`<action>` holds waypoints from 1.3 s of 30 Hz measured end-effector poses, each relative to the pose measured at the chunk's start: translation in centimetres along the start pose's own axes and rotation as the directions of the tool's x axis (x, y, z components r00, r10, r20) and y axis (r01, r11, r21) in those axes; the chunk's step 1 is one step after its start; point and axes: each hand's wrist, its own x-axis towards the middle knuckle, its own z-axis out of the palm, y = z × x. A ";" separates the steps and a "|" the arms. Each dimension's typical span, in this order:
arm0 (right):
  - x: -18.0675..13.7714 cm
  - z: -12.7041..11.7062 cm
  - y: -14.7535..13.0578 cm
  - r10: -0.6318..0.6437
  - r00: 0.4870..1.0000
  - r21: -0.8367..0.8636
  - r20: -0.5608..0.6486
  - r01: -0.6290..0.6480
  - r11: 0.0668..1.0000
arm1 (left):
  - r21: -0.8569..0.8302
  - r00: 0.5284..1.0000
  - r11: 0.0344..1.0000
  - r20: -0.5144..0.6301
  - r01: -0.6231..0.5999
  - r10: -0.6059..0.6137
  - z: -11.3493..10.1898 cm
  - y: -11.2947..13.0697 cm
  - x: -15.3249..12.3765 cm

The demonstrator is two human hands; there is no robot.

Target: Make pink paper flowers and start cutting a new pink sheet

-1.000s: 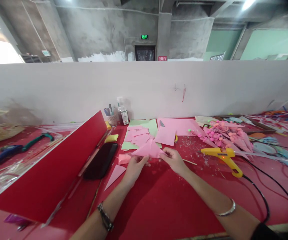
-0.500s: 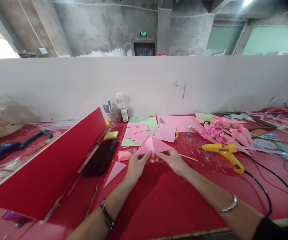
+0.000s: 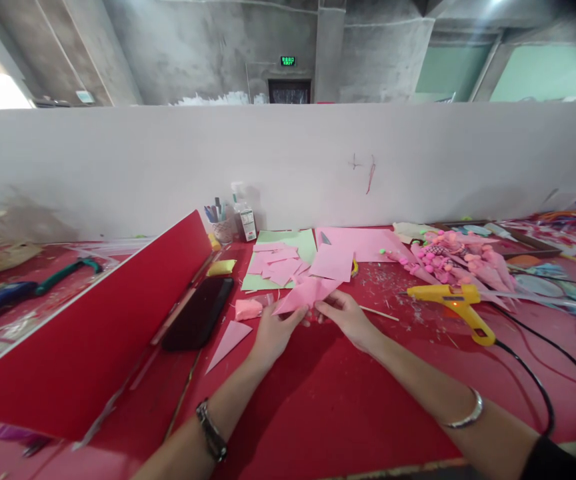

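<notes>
A folded piece of pink paper is held up between both hands over the red table. My left hand pinches its lower left edge with thumb and fingers. On the other side my right hand grips the lower right edge, its fingertips partly behind the paper. Just beyond lie pink paper pieces on a green sheet and a square pink sheet. A pink paper triangle and a small pink packet rest left of my left hand.
To the right lies a yellow glue gun with a black cable, near a pile of pink paper cones. A black phone and a standing red board are at left. A thin stick lies beside my right hand.
The pink paper has changed from a wide, peaked shape to a narrower, tilted one. My right hand has shifted slightly inward, while my left stays nearly in place.
</notes>
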 end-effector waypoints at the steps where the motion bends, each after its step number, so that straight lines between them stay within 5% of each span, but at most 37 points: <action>1: 0.0 0.0 0.0 -0.001 1.000 0.007 0.000 0.001 1.000 | 0.025 1.000 1.000 -0.010 -0.006 0.007 0.0 0.1 -0.1; 6: 0.0 0.2 -0.2 -0.015 0.999 0.017 0.047 0.014 1.000 | 0.084 0.999 0.995 -0.008 -0.049 0.050 0.0 0.0 -0.1; 14: -0.1 0.0 -0.3 -0.014 0.999 -0.052 0.031 0.016 0.999 | -0.041 0.997 0.996 -0.026 0.078 -0.079 0.3 -0.1 -0.2; 26: -0.4 0.0 -0.8 -0.032 0.999 -0.039 0.024 0.033 0.999 | 0.000 0.999 1.000 -0.050 0.020 -0.020 -0.2 0.4 0.1; 34: -0.7 0.0 -1.2 -0.050 0.991 -0.136 0.122 0.066 0.989 | 0.087 0.990 0.991 0.108 -0.105 0.095 -0.4 -0.1 0.1; 39: -0.7 0.1 -1.3 -0.002 0.993 -0.049 0.122 0.008 0.999 | 0.008 0.976 0.992 0.184 -0.123 0.119 -0.4 -0.4 0.1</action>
